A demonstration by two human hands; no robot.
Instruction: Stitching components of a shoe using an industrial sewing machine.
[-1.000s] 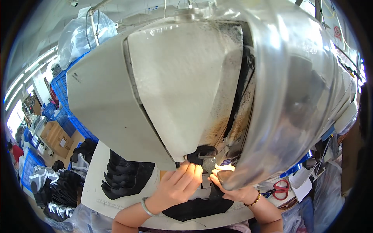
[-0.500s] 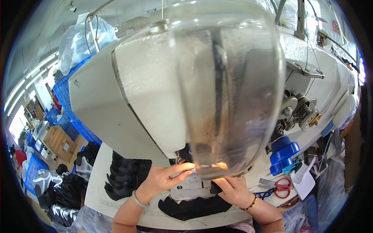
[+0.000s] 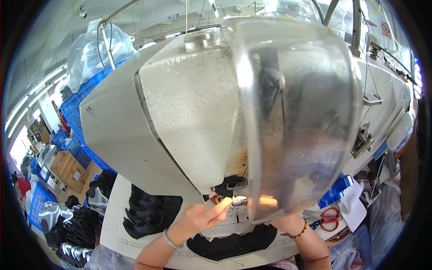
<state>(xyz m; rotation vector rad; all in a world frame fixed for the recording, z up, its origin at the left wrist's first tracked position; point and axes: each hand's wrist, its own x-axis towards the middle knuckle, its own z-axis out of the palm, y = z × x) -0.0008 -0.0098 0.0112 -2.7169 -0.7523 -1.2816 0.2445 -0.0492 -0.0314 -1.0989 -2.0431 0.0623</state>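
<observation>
A large pale sewing machine head (image 3: 189, 103) fills the middle, with a clear curved guard (image 3: 306, 112) on its right side. My left hand (image 3: 200, 220) reaches in beneath it, thumb and forefinger pinched beside the needle area (image 3: 238, 201); whatever lies between them is too small to make out. Of my right hand (image 3: 288, 221), the lower part shows below the guard. Its fingers are blurred behind the plastic, close to the left fingertips. A curved black fabric piece (image 3: 231, 243) lies on the table in front of both hands.
Left of my left hand sits a stack of scalloped black pieces (image 3: 150, 211). Red-handled scissors (image 3: 330, 219) and white paper (image 3: 348, 200) lie at the right. Grey and black shoe parts (image 3: 56, 213) are piled beyond the table's left side, near blue crates (image 3: 40, 198).
The machine and guard appear farther right and larger as the view shifts. My right fingers have gone behind the guard, and the dark scrap by them no longer shows. My left hand stays near the needle.
</observation>
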